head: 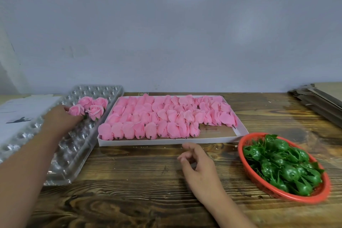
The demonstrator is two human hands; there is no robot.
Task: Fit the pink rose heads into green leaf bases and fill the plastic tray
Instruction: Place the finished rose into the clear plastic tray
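A clear plastic tray with round cups lies at the left and holds several finished pink roses near its far end. My left hand rests over the tray, fingers on one pink rose with a green base. A flat white box in the middle is packed with rows of pink rose heads. A red basket at the right holds several green leaf bases. My right hand hovers over the table in front of the box, fingers loosely curled, holding nothing.
The work surface is a dark wooden table against a pale wall. White paper sheets lie at the far left behind the tray. Flattened cardboard is stacked at the far right corner.
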